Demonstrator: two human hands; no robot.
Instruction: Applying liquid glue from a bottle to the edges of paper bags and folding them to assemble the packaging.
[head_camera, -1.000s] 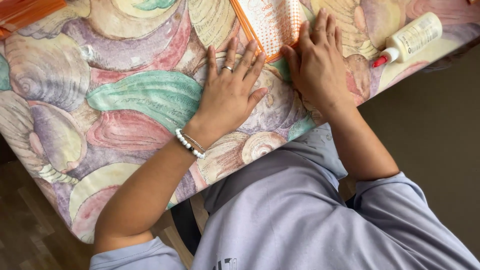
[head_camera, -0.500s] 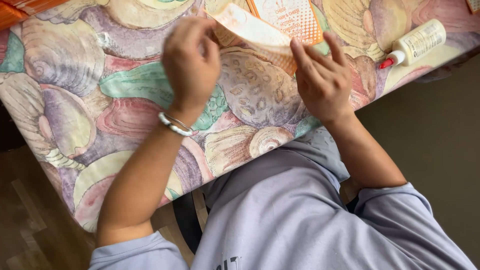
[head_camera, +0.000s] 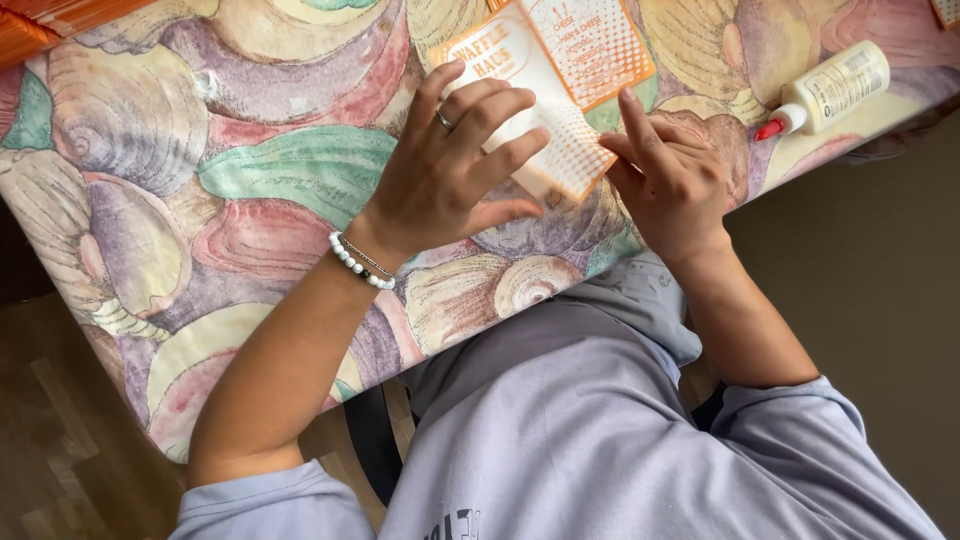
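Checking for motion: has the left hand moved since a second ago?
Yes. The left hand was flat on the table; now its fingers press the orange card.

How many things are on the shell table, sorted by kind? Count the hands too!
Orange and white printed paper sheets: 2, the folded one under the left hand and the flat one above the right hand
White plastic glue bottle with red tip: 1
Hands: 2, left hand, right hand
Total: 5
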